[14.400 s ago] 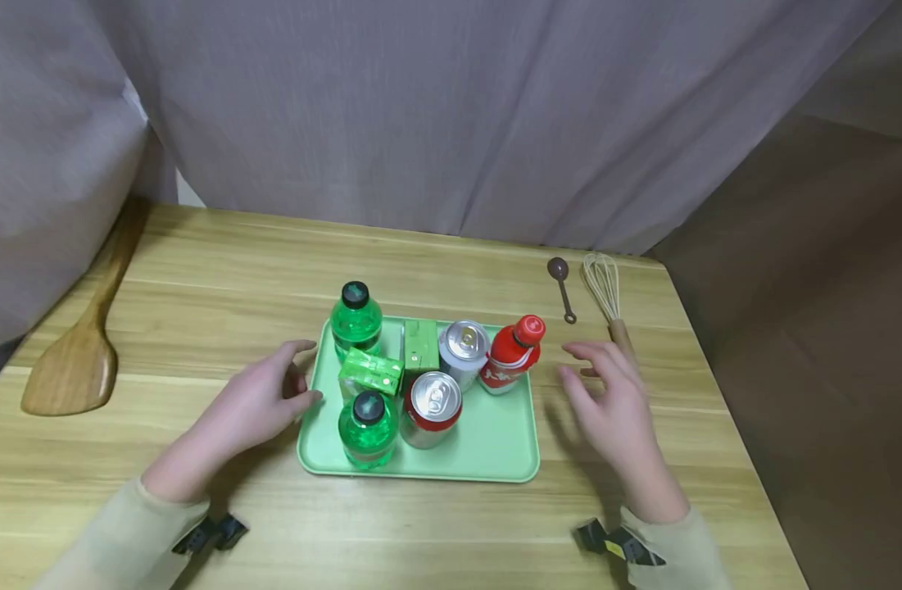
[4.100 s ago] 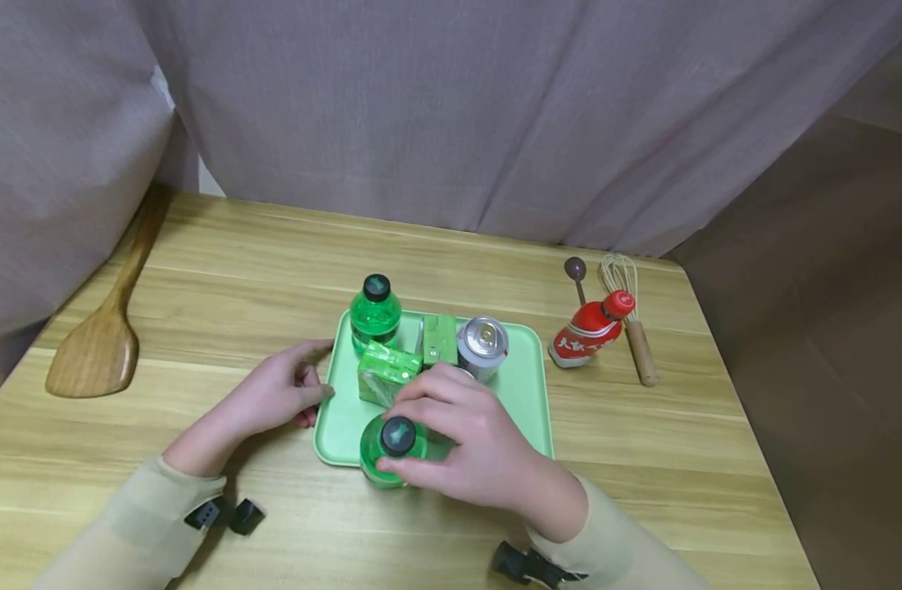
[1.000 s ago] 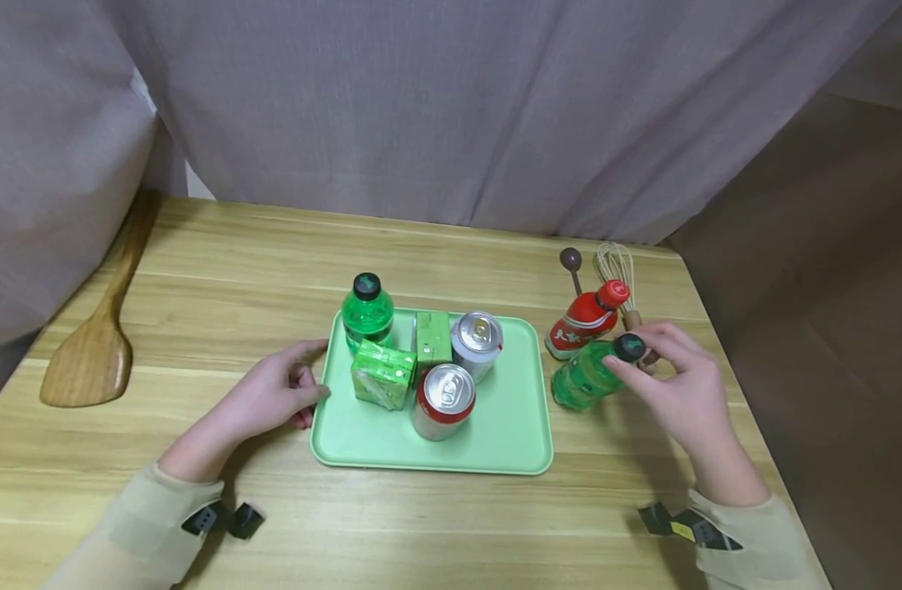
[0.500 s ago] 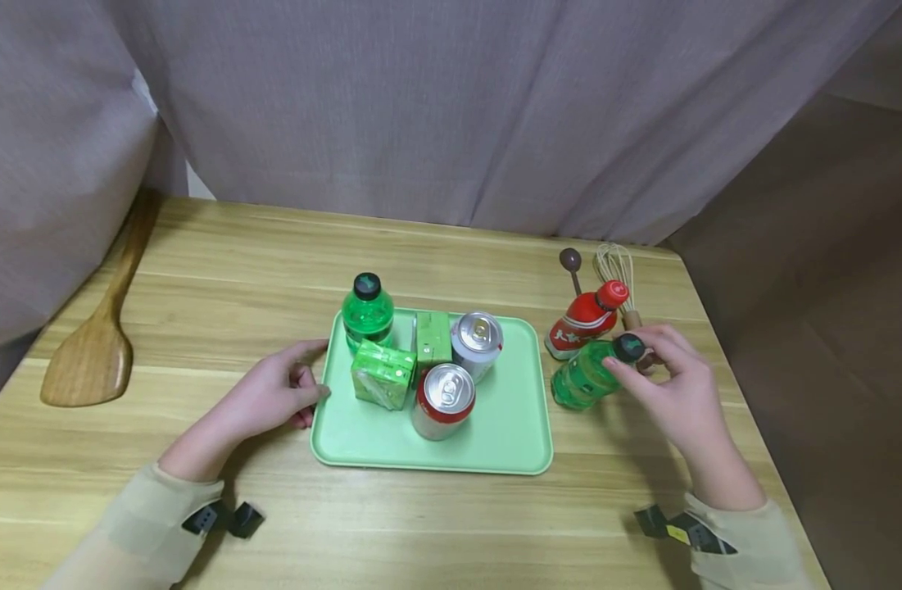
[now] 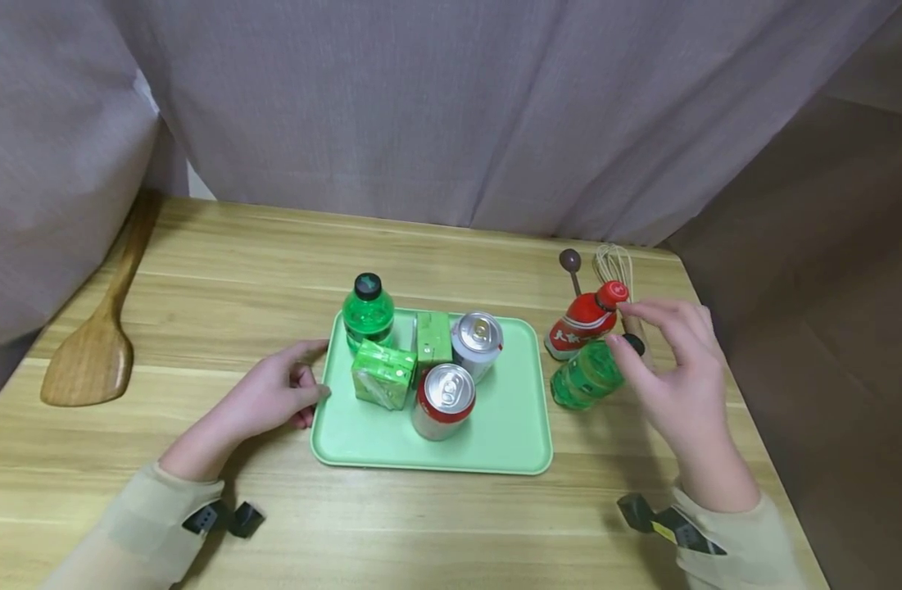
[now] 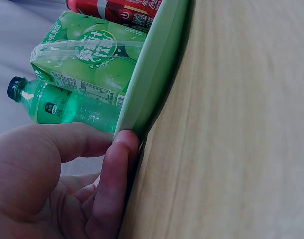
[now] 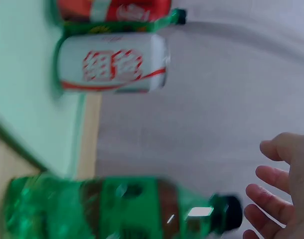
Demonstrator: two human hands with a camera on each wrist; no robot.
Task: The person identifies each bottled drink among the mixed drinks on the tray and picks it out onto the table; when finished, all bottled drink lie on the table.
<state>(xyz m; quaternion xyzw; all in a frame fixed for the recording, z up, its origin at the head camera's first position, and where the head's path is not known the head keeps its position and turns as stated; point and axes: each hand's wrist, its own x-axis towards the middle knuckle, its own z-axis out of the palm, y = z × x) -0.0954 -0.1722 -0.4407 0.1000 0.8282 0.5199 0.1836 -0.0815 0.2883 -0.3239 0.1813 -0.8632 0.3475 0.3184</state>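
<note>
My left hand (image 5: 274, 392) holds the left rim of a light green tray (image 5: 495, 447), thumb and finger pinching its edge in the left wrist view. My right hand (image 5: 682, 385) is just off the cap of a green bottle (image 5: 585, 378), thumb and fingers spread apart with nothing between them. This bottle stands on the table right of the tray, beside a red bottle (image 5: 582, 324). On the tray are another green bottle (image 5: 368, 315), two green drink cartons (image 5: 382, 378), a silver-white can (image 5: 477, 348) and a red can (image 5: 441, 406).
A wooden spatula (image 5: 89, 360) lies at the table's left. Behind the red bottle lie a small brown spoon (image 5: 570, 262) and a whisk (image 5: 614, 266), its handle partly hidden. A grey curtain (image 5: 333, 106) hangs along the back, a brown one (image 5: 827, 270) at the right.
Both the red bottle and the near green bottle went from the tray to the table at the right. Just now my right hand let go of the green bottle's cap. My left hand stayed at the tray.
</note>
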